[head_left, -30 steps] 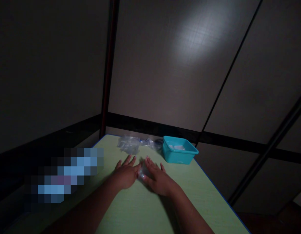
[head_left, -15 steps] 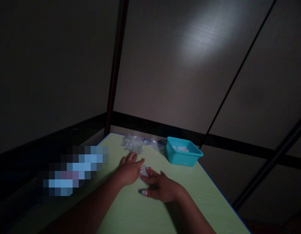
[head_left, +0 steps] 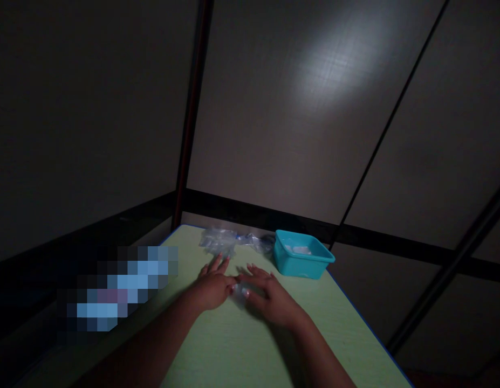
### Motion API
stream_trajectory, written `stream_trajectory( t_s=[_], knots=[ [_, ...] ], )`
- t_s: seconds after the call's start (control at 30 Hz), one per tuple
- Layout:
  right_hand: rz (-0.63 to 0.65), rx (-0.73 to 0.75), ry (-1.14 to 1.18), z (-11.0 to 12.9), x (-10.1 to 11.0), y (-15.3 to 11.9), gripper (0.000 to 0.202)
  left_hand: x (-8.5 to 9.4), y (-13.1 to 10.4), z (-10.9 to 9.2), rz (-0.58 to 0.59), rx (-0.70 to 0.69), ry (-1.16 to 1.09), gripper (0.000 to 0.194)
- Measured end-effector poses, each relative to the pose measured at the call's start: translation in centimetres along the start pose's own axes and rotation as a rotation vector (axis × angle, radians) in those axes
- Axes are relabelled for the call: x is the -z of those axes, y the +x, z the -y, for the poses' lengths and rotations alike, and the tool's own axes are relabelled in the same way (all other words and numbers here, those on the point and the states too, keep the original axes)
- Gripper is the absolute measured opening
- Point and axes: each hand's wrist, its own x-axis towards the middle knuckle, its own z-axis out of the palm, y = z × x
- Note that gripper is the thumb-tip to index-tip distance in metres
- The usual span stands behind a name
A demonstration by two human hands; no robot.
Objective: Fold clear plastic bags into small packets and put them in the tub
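A small piece of clear plastic (head_left: 240, 296), perhaps a little bag, lies on the pale green table between my two hands. My left hand (head_left: 215, 287) rests palm down with its fingers spread, its thumb side touching the plastic. From the right, my right hand (head_left: 272, 296) reaches over with its fingers stretched out and apart. Its thumb and index finger are at the plastic, the fingertips close to my left thumb. Part of the plastic is hidden under the fingers.
Crumpled clear plastic bags (head_left: 219, 240) lie at the table's far edge. Right of them stands a turquoise basket (head_left: 300, 265) with something white (head_left: 300, 250) inside. A blurred-out blue patch (head_left: 128, 283) is at the left. Dark panels (head_left: 266, 118) rise behind the table (head_left: 217, 350).
My right hand has shifted slightly away from me, its thumb moving up to the plastic and its index finger towards my left thumb. My left hand has barely moved.
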Motion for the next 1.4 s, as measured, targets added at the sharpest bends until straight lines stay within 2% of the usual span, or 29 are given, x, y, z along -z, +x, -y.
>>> stream_trajectory(
  t_s=[0.03,0.1,0.3,0.53,0.67,0.73,0.8,0.9,1.03,1.17,1.4],
  knots=[
    [-0.064,0.005,-0.020,-0.2,-0.3,0.3,0.046,-0.1,0.0,0.0,-0.007,-0.004,0.001,0.037],
    [-0.113,-0.001,-0.080,-0.8,-1.2,0.9,0.047,-0.2,0.0,-0.2,-0.015,-0.001,0.003,0.038],
    [0.025,-0.052,-0.233,-2.0,-3.7,2.4,0.053,-0.3,-0.1,-0.9,-0.025,0.027,0.031,0.046],
    [0.107,-0.108,-0.251,-2.3,-3.5,1.9,0.067,-0.3,-0.2,-0.6,-0.020,0.085,0.039,0.052],
    [0.107,-0.115,-0.255,-2.1,-3.5,1.8,0.069,0.1,-0.2,-0.8,-0.064,0.101,0.069,0.051],
    [0.103,-0.122,-0.262,-2.0,-3.6,1.8,0.069,0.6,-0.2,-1.2,-0.093,0.048,0.059,0.049],
    [0.101,-0.135,-0.264,-2.0,-3.6,1.8,0.070,1.1,-0.4,-2.0,-0.086,-0.063,0.015,0.047],
    [0.111,-0.150,-0.270,-2.3,-3.7,2.0,0.069,1.4,-1.0,-3.3,0.020,-0.240,-0.062,0.049],
    [0.181,-0.123,-0.308,-2.7,-3.7,2.2,0.071,1.0,-1.6,-4.5,0.090,-0.347,-0.125,0.060],
    [0.197,-0.118,-0.337,-2.7,-3.7,2.3,0.070,0.5,-1.6,-4.7,0.097,-0.311,-0.140,0.063],
    [0.146,-0.140,-0.351,-2.8,-4.2,2.4,0.065,0.0,-1.2,-4.3,0.065,-0.180,-0.099,0.063]
  ],
)
